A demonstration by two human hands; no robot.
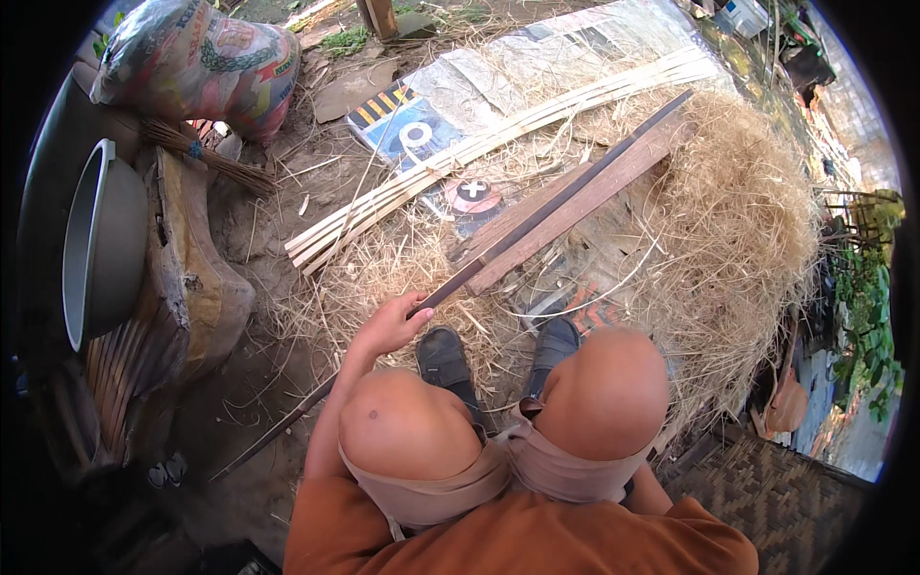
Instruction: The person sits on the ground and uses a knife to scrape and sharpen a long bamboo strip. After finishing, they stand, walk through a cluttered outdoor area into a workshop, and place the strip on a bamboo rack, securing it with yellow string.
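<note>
Left hand is curled closed around a long, thin, dark brown strip; right hand is out of sight, state cannot be determined. The strip lies diagonally across brown wooden planks, between pale split-wood slats and a heap of tan, curly shavings.

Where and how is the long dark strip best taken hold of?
Probably around the middle of the long dark strip, from the left, as the left hand does: there it is slim, clear of the planks, and extends both ways.
</note>
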